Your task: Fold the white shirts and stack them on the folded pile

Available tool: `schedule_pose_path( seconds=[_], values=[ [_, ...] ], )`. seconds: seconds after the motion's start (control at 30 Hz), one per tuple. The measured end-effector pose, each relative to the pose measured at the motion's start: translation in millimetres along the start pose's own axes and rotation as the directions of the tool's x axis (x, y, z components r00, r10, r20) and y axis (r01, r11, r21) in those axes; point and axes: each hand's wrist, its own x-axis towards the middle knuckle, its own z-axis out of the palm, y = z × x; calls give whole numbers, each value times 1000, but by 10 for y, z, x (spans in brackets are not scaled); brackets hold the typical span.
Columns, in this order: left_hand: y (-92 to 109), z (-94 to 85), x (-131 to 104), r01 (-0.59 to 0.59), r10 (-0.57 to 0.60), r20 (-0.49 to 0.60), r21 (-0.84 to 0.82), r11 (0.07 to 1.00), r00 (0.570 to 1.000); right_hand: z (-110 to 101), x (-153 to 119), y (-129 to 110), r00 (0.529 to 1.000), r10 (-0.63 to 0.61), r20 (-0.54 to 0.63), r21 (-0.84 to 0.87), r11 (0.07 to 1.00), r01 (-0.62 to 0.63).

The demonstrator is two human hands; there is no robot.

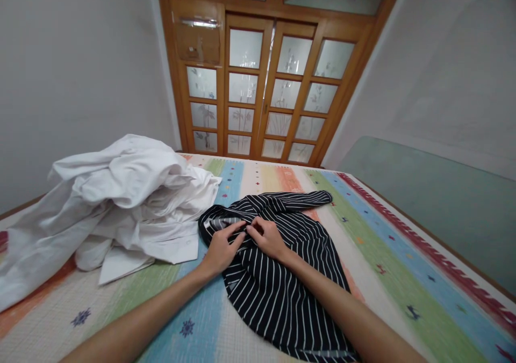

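A black shirt with thin white stripes point(282, 293) lies on the multicoloured striped cover, its collar end toward the left and one sleeve stretched to the far right. Near the collar, my left hand point(223, 246) pinches the striped shirt between thumb and fingers. My right hand point(266, 236) touches the same spot from the right, its fingers curled together on the cloth. The two hands' fingertips nearly meet, and the small bit of fabric between them is partly hidden.
To the left a heap of white garments point(133, 191) rests on the patterned cover point(379, 234). Beyond the far edge stand wooden doors with glass panes point(262, 94). A pale green board point(435, 202) runs along the right side, against the wall.
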Motion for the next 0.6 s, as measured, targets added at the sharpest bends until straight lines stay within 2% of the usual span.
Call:
schedule_pose_path(
  seconds=[0.33, 0.47, 0.6],
  values=[
    [90, -4, 37, 15, -15, 11, 31, 999, 1000, -59, -18, -75, 995, 13, 104, 20, 1000, -15],
    [90, -23, 61, 25, -26, 40, 22, 999, 999, -45, -20, -51, 996, -3, 90, 27, 1000, 0],
    [70, -53, 89, 74, -74, 9, -79, 994, 997, 1, -8, -7, 1000, 16, 26, -23, 1000, -15]
  ],
)
